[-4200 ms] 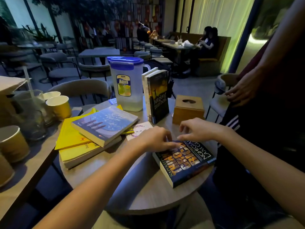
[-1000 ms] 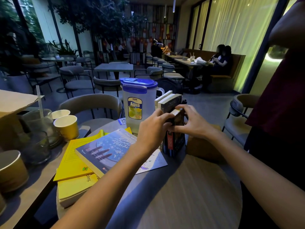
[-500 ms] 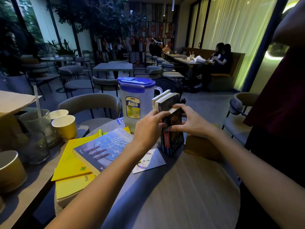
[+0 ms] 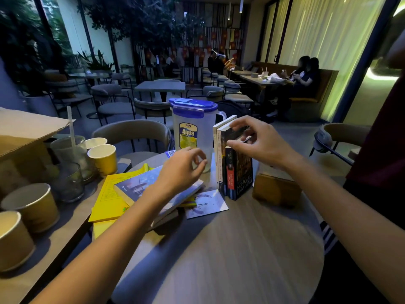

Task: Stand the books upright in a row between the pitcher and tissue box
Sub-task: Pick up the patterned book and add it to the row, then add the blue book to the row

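Observation:
A clear pitcher (image 4: 192, 137) with a blue lid stands at the back of the round table (image 4: 241, 255). Right of it three books stand upright in a row: two pale ones (image 4: 218, 154) and a dark one (image 4: 240, 176) nearest the wooden tissue box (image 4: 276, 189). My right hand (image 4: 256, 141) pinches the top of the dark book between thumb and fingers. My left hand (image 4: 182, 170) hovers loosely curled and empty over a blue book (image 4: 140, 187), which lies flat on yellow books (image 4: 107, 200).
A printed card (image 4: 206, 204) lies in front of the upright books. On the left side table stand a yellow cup (image 4: 103, 159), paper cups (image 4: 32, 205), glasses (image 4: 70, 181) and a cardboard box (image 4: 22, 132). A person (image 4: 383, 150) stands close on the right.
My left hand has let go of the dark book and drawn back left over the flat stack. The dark book now stands upright in the row, with my right hand still on its top.

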Tool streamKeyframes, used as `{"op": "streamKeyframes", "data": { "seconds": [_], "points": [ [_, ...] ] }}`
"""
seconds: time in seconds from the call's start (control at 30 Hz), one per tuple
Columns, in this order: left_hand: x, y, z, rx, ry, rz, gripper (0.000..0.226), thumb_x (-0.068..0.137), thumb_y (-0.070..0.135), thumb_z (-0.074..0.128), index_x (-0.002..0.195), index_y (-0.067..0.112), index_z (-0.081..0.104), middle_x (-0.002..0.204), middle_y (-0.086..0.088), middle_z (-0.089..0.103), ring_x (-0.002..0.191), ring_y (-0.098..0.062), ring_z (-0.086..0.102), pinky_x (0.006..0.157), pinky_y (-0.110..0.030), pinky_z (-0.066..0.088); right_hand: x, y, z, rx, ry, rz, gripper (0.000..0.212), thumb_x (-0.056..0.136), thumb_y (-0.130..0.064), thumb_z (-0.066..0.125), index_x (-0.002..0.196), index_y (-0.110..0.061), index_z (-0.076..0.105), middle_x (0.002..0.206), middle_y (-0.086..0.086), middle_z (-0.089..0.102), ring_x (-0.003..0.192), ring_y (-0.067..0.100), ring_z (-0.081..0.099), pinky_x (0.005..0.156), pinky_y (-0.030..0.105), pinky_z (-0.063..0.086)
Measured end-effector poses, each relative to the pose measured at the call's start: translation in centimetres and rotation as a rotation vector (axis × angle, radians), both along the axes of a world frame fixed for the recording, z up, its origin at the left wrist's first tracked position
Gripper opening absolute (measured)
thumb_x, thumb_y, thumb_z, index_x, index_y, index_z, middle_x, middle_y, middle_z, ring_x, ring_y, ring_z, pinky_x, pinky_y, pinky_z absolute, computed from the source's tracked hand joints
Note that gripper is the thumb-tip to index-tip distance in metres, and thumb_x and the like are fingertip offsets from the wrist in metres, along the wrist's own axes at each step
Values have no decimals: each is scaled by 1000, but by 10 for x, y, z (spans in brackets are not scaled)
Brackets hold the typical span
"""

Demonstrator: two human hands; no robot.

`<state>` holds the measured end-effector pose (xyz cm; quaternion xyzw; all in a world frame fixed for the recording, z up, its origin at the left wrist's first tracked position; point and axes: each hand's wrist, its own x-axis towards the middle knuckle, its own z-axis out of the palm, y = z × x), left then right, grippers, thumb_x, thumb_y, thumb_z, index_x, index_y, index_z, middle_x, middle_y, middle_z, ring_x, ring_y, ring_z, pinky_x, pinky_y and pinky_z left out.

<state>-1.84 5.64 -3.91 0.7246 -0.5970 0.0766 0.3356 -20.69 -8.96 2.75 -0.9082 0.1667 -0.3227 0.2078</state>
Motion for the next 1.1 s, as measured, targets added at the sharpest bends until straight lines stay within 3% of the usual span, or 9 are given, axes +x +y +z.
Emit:
{"op": "streamKeyframes", "data": {
  "seconds": [0.1, 0.2, 0.37, 0.5, 0.63, 0.8, 0.93, 1.1],
  "points": [
    [24, 20, -3, 65, 11, 102, 16, 95, 37, 60, 101, 26, 67, 94, 5, 63, 82, -15, 62, 72, -40, 57, 21, 31, -2, -16, 75, 107, 30, 88, -36, 74, 113, -21, 66, 101, -9, 67, 83, 8, 66, 69, 16, 54],
    [48, 41, -9, 138, 4, 208, 19, 92, 38, 61, 104, 24, 68, 97, 0, 63, 88, -23, 64, 73, -36, 52, 50, 53, -24, 22, 169, 187, 26, 91, -34, 72, 111, -18, 68, 101, -5, 69, 84, 11, 68, 73, 22, 57],
    [70, 68, -18, 365, -78, 321, 36, 92, 47, 59, 120, 24, 62, 120, -10, 59, 112, -31, 58, 88, -40, 47, 98, 67, -72, 105, 417, 147, 31, 92, -44, 66, 115, -23, 67, 112, 1, 68, 99, 16, 66, 90, 39, 57],
    [76, 79, -28, 518, -102, 349, 56, 88, 63, 57, 128, 24, 57, 128, -13, 55, 118, -31, 53, 91, -40, 47, 122, 66, -96, 99, 543, 68, 45, 93, -47, 65, 127, -18, 61, 130, 7, 62, 120, 23, 57, 93, 34, 47],
    [82, 82, -34, 529, -54, 359, 65, 83, 72, 56, 126, 23, 57, 120, -9, 61, 109, -27, 57, 85, -39, 49, 135, 61, -104, 172, 573, 3, 63, 88, -59, 66, 136, -19, 53, 142, 7, 54, 125, 23, 52, 87, 31, 41],
    [82, 81, -27, 501, 109, 327, 68, 83, 61, 67, 138, 23, 50, 135, -8, 61, 119, -27, 58, 95, -41, 50, 143, 51, -105, 246, 626, -45, 83, 82, -66, 66, 143, -14, 44, 147, 9, 50, 125, 24, 51, 87, 32, 41],
    [81, 81, -21, 490, 193, 331, 77, 81, 49, 76, 143, 19, 44, 142, -11, 57, 125, -30, 55, 99, -40, 47, 145, 48, -103, 243, 597, -85, 78, 85, -60, 69, 142, -14, 43, 142, 8, 53, 120, 23, 53, 84, 31, 41],
    [79, 81, -19, 507, 155, 430, 89, 67, 54, 85, 136, 18, 44, 136, -17, 53, 126, -36, 49, 103, -48, 44, 142, 46, -107, 306, 495, -117, 55, 89, -46, 68, 132, -16, 50, 131, 7, 59, 111, 21, 56, 86, 35, 48]
  ]
}}
